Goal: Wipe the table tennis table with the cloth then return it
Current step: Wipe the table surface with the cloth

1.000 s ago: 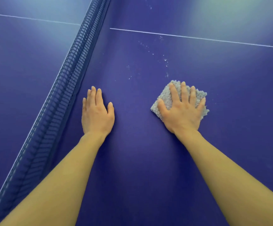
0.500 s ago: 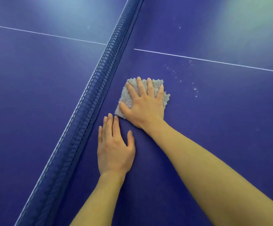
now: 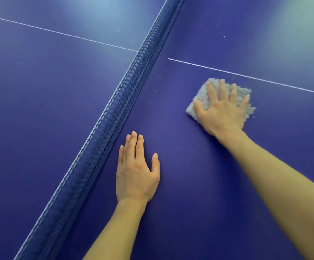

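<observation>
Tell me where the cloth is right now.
Head view: the grey cloth lies on the table under the right hand, right of the net, just short of the white line.

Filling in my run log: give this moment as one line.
phase: wipe | right hand: flat, pressing fluffy grey cloth | left hand: flat on blue table tennis table

Fluffy grey cloth [image 3: 203,94], smooth satin table [image 3: 190,184], mesh net [image 3: 115,113]

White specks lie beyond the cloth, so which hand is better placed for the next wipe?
Right. The right hand presses the cloth flat, near the specks; the left hand rests bare on the table by the net.
</observation>
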